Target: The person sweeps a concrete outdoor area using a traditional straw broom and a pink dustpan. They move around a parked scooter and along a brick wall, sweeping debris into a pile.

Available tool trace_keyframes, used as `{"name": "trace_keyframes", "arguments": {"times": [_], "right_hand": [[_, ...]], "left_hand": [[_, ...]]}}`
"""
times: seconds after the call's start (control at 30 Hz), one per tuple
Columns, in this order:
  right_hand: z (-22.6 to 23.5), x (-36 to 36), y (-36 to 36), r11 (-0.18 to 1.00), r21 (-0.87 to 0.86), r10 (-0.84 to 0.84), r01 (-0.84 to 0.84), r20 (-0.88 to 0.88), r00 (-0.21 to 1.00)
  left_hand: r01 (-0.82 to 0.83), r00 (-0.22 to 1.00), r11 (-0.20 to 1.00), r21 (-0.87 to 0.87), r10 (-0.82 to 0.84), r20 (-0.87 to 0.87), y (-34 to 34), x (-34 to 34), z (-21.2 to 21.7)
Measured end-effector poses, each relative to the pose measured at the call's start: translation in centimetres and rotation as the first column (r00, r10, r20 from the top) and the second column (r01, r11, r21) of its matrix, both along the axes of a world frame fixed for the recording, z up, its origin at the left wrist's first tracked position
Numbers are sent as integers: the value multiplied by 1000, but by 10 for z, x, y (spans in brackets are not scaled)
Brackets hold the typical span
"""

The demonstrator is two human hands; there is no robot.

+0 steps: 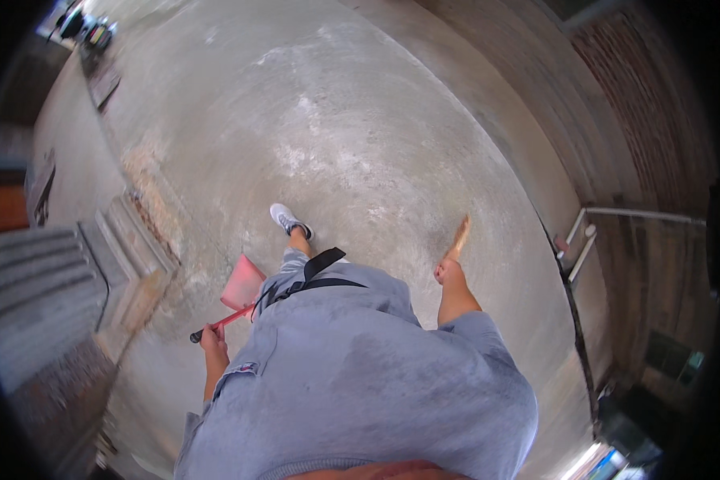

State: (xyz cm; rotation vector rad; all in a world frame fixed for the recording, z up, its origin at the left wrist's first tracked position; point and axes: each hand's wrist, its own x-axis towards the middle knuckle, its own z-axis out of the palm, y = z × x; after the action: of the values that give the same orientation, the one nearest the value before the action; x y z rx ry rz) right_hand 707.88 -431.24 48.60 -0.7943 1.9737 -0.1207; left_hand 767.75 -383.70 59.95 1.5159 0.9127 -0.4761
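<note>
My left hand point(214, 339) is closed round the long red handle of a dustpan point(243, 284), close to the handle's black end. The dustpan's pinkish-red pan hangs by my left leg, over the concrete floor. Out to my right, my right hand point(448, 270) is closed on a straw-coloured hand broom point(462, 233). Its tan bristle end points forward, away from me, and is somewhat blurred. Whether the broom touches the floor I cannot tell.
Grey concrete floor point(328, 112) with pale worn patches lies ahead. A fluted column on a stepped base point(140, 264) stands at the left. White pipes point(644, 214) run along the wooden wall at the right. My shoe point(290, 220) is forward.
</note>
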Motion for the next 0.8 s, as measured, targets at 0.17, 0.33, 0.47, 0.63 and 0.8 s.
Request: {"name": "trace_keyframes", "arguments": {"times": [0.17, 0.33, 0.47, 0.63, 0.8], "right_hand": [[22, 6, 71, 615, -134, 683, -777, -401, 610], [95, 85, 83, 363, -84, 653, -928, -688, 317], [127, 140, 76, 468, -10, 646, -884, -679, 349], [172, 194, 60, 101, -334, 711, -937, -635, 303], [141, 234, 36, 115, -445, 382, -888, -805, 454]], "left_hand": [[111, 994, 983, -147, -107, 35, -81, 104, -16], [206, 977, 969, -134, -197, 79, -173, 204, -13], [276, 958, 949, -151, -259, 125, -233, 262, -17], [314, 945, 933, -175, -290, 153, -263, 316, -22], [399, 908, 908, -126, -372, 191, -324, 370, -12]]}}
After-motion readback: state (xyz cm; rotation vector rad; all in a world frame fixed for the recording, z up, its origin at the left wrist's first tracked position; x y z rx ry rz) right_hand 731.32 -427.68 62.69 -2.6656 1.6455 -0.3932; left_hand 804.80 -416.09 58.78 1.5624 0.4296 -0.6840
